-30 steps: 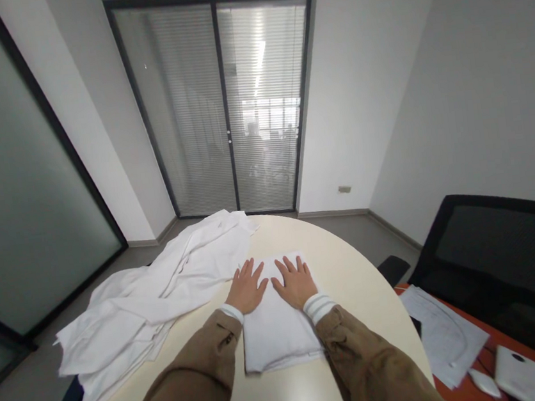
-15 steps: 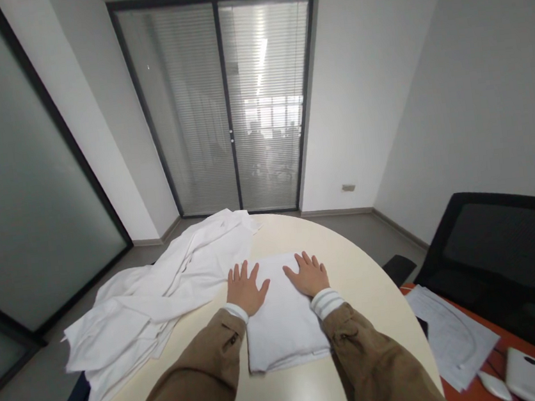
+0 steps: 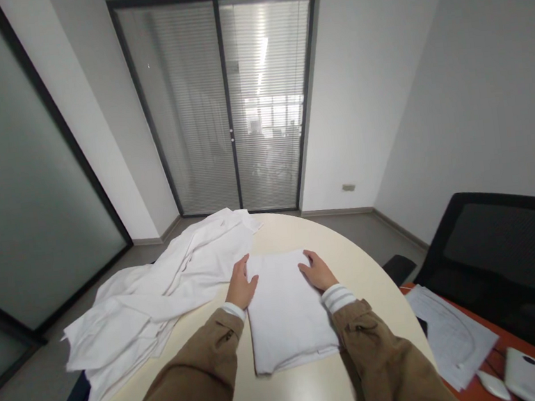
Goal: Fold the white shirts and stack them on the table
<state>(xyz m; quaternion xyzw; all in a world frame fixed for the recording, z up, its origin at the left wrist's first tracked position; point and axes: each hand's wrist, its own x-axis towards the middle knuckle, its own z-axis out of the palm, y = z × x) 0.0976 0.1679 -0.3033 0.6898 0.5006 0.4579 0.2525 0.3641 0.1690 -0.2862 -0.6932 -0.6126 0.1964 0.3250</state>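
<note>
a left hand (image 3: 241,285) in a tan cotton sleeve (image 3: 185,371) and a right hand (image 3: 317,271) with a white-striped cuff (image 3: 338,297) sit on either side of a flat, neatly folded white cloth (image 3: 290,317), which lies near the middle of a round cream tabletop (image 3: 290,400). neither hand pinches anything: the left stands on its side against the cloth's left edge, fingers curved and close together, while the right rests its lightly bent fingertips on the far right corner. just left of the left hand, a loose, crumpled heap of white fabric (image 3: 152,291) spills over the table's edge, with a dark navy cloth (image 3: 75,397) showing beneath it. from where i stand, a hard sideways push could skew the folded layers, and a tug on the heap could drag its overhanging weight down onto the grey floor (image 3: 24,395), or pull it across the tidy fold.
</note>
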